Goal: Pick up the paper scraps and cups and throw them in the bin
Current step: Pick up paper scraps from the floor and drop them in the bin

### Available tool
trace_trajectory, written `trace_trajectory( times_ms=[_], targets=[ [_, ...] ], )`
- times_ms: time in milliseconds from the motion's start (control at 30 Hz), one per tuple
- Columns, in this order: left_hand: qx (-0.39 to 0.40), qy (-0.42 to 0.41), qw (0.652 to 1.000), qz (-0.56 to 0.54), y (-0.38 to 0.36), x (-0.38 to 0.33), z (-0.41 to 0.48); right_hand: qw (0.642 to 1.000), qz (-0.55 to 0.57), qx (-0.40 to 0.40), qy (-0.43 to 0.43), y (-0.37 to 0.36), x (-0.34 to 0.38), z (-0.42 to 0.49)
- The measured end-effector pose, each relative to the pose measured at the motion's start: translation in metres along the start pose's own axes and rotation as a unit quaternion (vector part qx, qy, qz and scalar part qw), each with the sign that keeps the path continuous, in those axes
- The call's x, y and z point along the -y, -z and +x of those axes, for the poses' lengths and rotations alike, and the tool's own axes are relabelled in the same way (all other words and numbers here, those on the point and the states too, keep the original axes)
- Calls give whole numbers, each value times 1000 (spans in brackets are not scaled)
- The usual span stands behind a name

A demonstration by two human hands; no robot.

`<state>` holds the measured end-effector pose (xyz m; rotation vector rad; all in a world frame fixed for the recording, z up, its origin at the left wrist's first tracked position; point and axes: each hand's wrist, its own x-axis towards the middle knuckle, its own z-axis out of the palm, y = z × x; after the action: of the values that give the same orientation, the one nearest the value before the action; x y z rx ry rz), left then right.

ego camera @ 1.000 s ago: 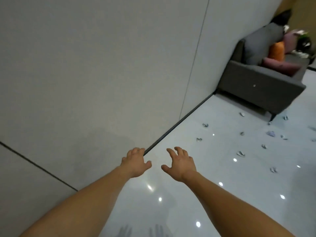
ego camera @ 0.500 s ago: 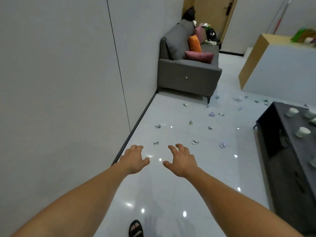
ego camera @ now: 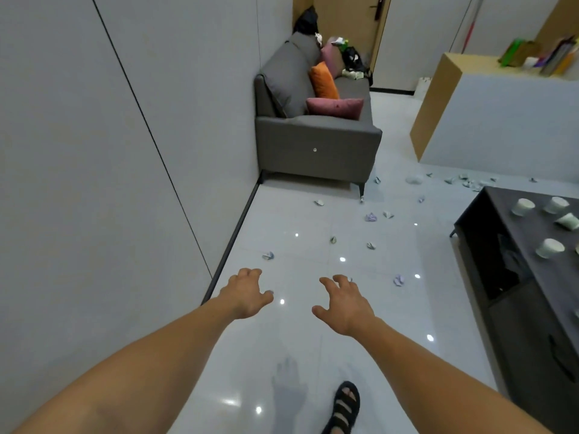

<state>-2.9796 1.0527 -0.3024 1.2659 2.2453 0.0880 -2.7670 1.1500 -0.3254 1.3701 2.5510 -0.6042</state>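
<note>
Small crumpled paper scraps lie scattered over the glossy white floor: one near the wall [ego camera: 268, 255], one to the right of my hands [ego camera: 398, 280], a purple one [ego camera: 371, 217] farther off, and more by the sofa's leg. Several white paper cups [ego camera: 550, 247] stand or lie on the dark low cabinet [ego camera: 529, 277] at the right. My left hand [ego camera: 246, 292] and my right hand [ego camera: 344, 303] reach forward over the floor, fingers spread, both holding nothing. No bin is in view.
A grey wall runs along the left. A grey sofa [ego camera: 316, 145] with orange and pink cushions stands ahead against it. A wood-and-white counter [ego camera: 501, 120] is at the far right, a door behind. My sandalled foot [ego camera: 344, 405] is on the floor below.
The view has swung from the wall to the room, bringing the sofa, the cabinet with cups and more scraps into sight. Both hands stay outstretched and have spread further apart.
</note>
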Motion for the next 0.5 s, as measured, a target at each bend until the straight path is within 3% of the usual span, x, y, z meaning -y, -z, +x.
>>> trace_trajectory(
  times_ms=[233, 500],
  targets=[
    [5, 43, 999, -29, 20, -49, 95, 999, -13, 14, 38, 59, -51, 120],
    [8, 108, 991, -78, 45, -50, 184, 994, -32, 64, 82, 97, -53, 249]
  ],
)
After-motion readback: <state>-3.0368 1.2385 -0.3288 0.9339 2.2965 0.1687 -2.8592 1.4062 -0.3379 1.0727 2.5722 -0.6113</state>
